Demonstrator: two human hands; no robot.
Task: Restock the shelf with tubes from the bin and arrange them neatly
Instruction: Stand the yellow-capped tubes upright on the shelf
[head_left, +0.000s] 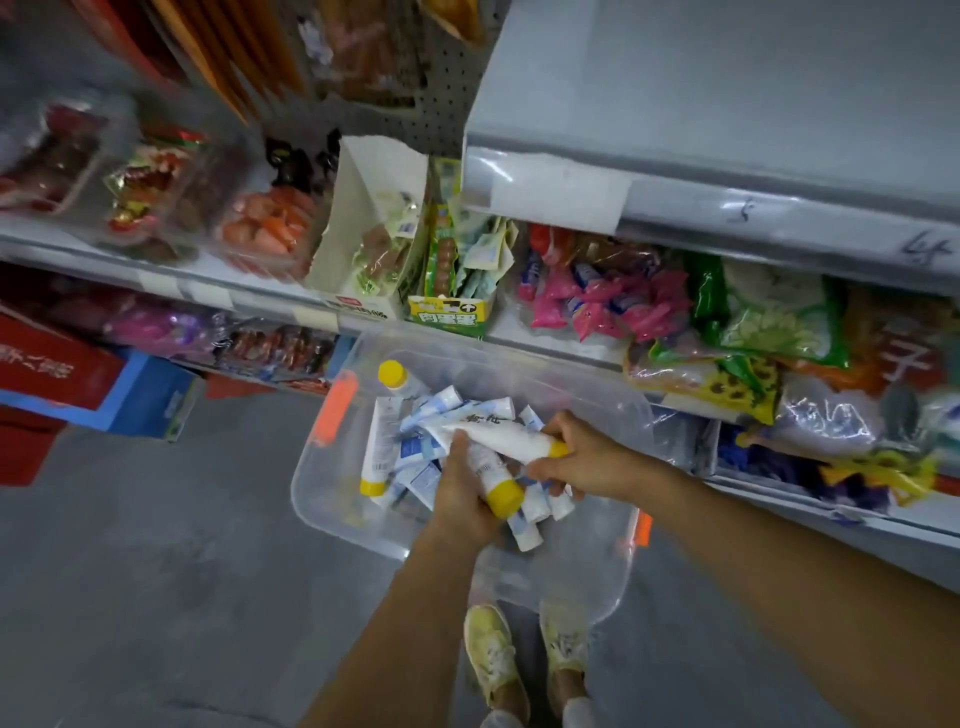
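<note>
Light is dim, flat and cool grey, leaving only faint soft shadows on the floor (156, 571). The packets (130, 182) at upper left smear with motion blur (the far corner worst). Glare streaks the price strip (779, 218) and the clear bin (322, 488). Wide-angle distortion bends the shelf (675, 104) edges; the centre is sharpest.

Bin (322, 493) open-topped, bare floor (156, 571) left, shelf edge (545, 347) at far rim (packet-crowded)

Left hand (462, 493), right hand (579, 460) around tubes (498, 437) over bin (327, 488)
</note>
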